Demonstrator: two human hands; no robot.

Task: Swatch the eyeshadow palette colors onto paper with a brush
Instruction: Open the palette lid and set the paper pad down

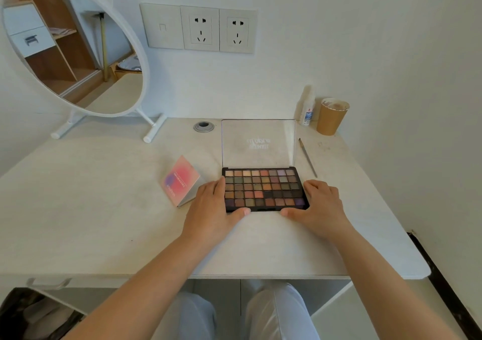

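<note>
The palette [264, 188] lies open at the middle of the desk [104, 209], lid up, and is held at both short ends — the left hand [212, 206] and the right hand [319, 205] are each laid flat against a side, thumbs along the front edge, fingers loosely wrapped round it. The brush [307, 157] is untouched: it lies just beyond and to the right of the palette, well apart from both hands, its long axis running away from the person, tip at the far end. The right hand is judged the nearer. The pink booklet [181, 180] sits just left of the left hand.
</note>
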